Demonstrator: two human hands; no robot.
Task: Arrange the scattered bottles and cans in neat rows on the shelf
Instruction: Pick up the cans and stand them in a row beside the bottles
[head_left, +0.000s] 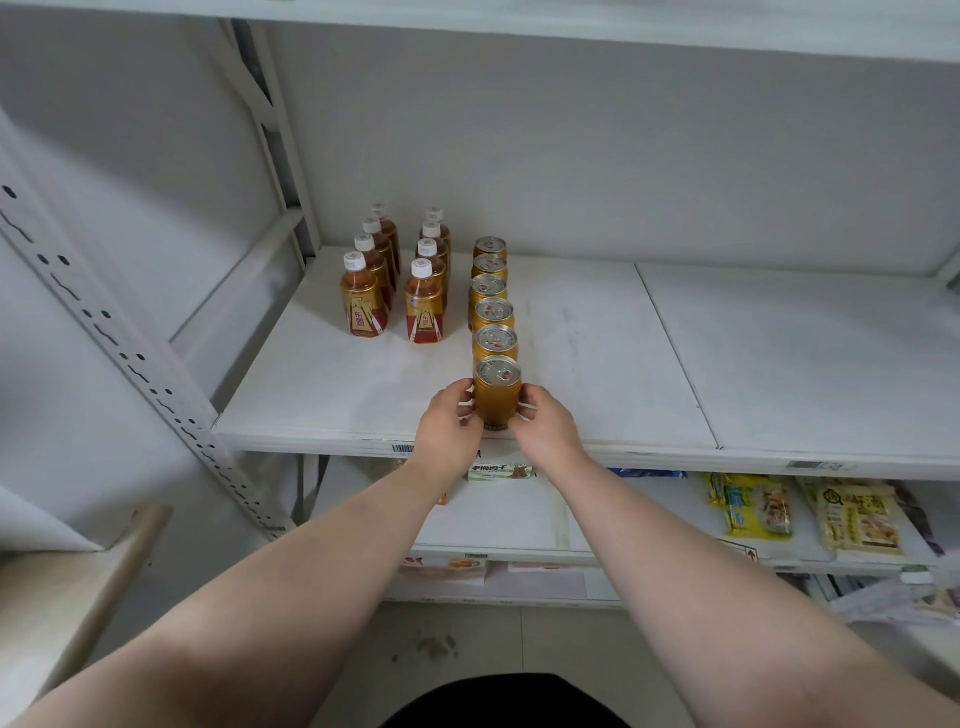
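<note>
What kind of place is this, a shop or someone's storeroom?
Probably a small shop or its stockroom: white metal shelving carries barcode price tags on its edge, identical bottles and cans stand in rows, and packaged snacks fill the shelf below.

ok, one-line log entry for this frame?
both hands: left hand, right hand grip front can | can row | bottles two rows

Both my bare forearms reach forward toward twelve o'clock, converging from the lower corners of my view until the wrists sit close together. My left hand (451, 422) curls inward with its fingers pointing to three o'clock, and my right hand (544, 422) mirrors it with fingers pointing to nine o'clock. The two hands are level, palms facing each other, fingers bent and pressing in from either side.
</note>
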